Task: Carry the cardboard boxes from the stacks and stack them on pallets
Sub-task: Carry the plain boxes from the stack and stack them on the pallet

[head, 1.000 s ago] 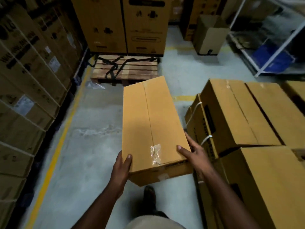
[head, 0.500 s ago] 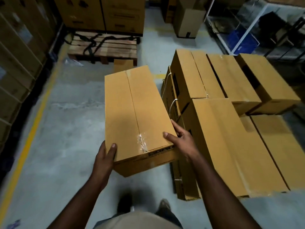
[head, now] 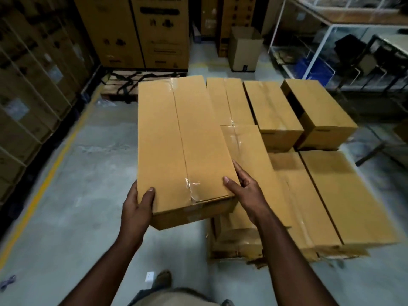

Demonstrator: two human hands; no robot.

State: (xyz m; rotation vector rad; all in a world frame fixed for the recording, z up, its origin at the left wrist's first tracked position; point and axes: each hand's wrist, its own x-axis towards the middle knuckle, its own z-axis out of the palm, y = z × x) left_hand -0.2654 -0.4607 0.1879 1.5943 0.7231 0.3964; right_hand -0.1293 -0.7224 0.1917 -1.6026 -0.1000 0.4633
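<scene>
I hold a long taped cardboard box [head: 176,140] level in front of me. My left hand [head: 138,208] grips its near left corner, thumb on top. My right hand [head: 246,191] grips the near right edge, thumb on the lid. Just right of it lies a low stack of several similar boxes [head: 326,195], in two rows. The carried box overlaps the stack's left side. A wooden pallet [head: 123,85] with black straps lies on the floor beyond the box, partly hidden by it.
Tall stacked cartons [head: 28,85] line the left wall behind a yellow floor line [head: 44,180]. Large upright cartons [head: 141,32] stand behind the pallet. An open box [head: 244,49] and a white metal rack [head: 331,40] are at the back right. Grey concrete floor [head: 88,184] lies to the left.
The view has swung right and closer to the low stack. The carried box has moved rightward over the stack's left side. Both hands keep their hold.
</scene>
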